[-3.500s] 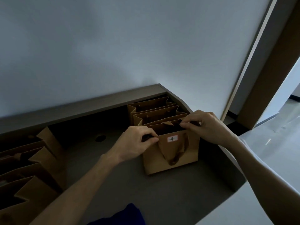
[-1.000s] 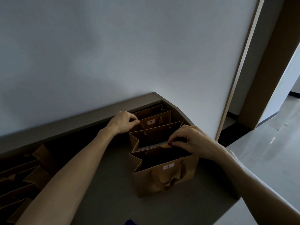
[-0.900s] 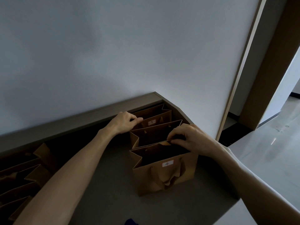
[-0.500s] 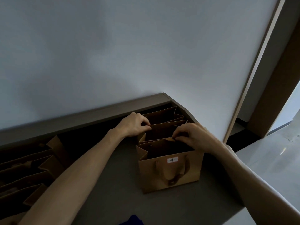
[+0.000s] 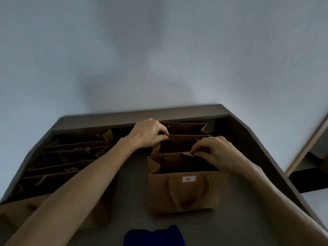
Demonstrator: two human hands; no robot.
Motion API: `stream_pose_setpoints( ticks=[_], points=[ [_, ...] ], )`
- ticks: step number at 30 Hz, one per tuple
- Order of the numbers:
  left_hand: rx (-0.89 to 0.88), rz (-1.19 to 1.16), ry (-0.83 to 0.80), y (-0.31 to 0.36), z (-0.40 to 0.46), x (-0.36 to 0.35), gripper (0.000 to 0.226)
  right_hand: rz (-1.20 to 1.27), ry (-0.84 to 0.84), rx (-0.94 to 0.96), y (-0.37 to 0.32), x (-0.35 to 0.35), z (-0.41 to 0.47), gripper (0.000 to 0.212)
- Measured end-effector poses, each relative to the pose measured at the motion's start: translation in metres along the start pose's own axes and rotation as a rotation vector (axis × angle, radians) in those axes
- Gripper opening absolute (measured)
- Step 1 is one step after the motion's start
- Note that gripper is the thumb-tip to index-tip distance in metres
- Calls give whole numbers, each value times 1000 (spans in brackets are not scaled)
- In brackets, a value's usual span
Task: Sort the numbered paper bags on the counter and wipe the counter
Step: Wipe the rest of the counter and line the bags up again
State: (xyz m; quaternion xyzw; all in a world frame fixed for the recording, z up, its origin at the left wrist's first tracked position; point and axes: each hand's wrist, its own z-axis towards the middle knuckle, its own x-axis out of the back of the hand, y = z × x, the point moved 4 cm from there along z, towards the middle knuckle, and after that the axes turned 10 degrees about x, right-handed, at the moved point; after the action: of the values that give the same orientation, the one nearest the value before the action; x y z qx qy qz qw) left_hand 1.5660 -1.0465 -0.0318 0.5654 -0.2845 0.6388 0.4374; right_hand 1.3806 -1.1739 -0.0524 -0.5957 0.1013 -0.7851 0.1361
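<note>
Three brown paper bags stand in a row on the right of the grey counter (image 5: pixel 131 201). The nearest bag (image 5: pixel 184 194) carries a white label reading 4. Behind it stands a middle bag (image 5: pixel 179 144), and a rear bag (image 5: pixel 184 127) stands by the back ledge; their labels are hidden. My left hand (image 5: pixel 150 134) pinches the left top edge of the middle bag. My right hand (image 5: pixel 213 151) pinches the paper edge where bag 4's back rim meets the middle bag; which bag it holds I cannot tell.
Several more brown bags (image 5: pixel 71 157) stand in a row on the left of the counter. A dark blue cloth (image 5: pixel 154 237) lies at the front edge. A raised ledge (image 5: pixel 142 116) runs along the white wall. The counter's right edge slants toward a door frame (image 5: pixel 308 144).
My view has swung left and down, so the left row of bags shows more fully. Both hands keep their pinches on the bag edges; 3.5 seconds ago both held bag 4.
</note>
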Motion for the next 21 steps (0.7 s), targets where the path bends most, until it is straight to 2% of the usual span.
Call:
stream_pose_setpoints(
  ticks=[11, 17, 21],
  points=[
    [299, 31, 25, -102, -65, 21, 22, 69, -80, 175, -62, -49, 82, 18],
    [336, 46, 25, -124, -76, 14, 20, 66, -98, 195, -73, -60, 97, 19],
    [352, -39, 49, -125, -78, 12, 19, 98, -119, 172, -68, -63, 96, 19]
  ],
)
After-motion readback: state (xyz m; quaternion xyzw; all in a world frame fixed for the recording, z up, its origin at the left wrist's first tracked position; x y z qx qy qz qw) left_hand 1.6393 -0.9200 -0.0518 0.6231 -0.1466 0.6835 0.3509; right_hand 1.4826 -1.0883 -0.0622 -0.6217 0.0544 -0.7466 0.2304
